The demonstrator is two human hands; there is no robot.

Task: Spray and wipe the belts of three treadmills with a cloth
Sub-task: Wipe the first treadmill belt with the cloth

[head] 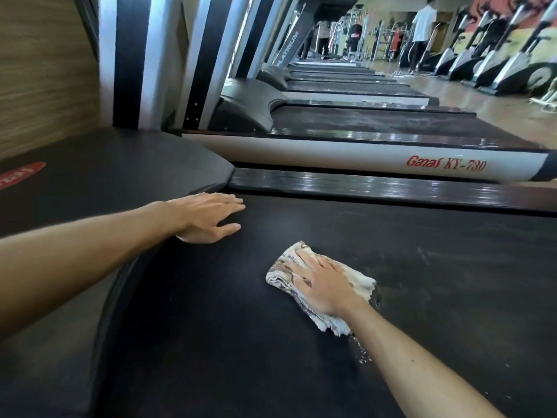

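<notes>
A wide black treadmill belt [437, 251] fills the lower view. On it lies a folded white cloth with brown print [331, 319]. My right hand [324, 282] presses flat on the cloth with straight, spread fingers. A wet streak glistens on the belt just right of and below the cloth. My left hand [208, 217] rests flat with straight fingers at the belt's front end, by the black motor cover [120, 170]. No spray bottle is in view.
A second treadmill [391, 159] marked "Ganas KY-730" stands alongside beyond the black side rail [361, 185], with several more treadmills behind it. Upright frame posts [144, 55] rise at the left. A person in white [422, 31] stands far back near other machines.
</notes>
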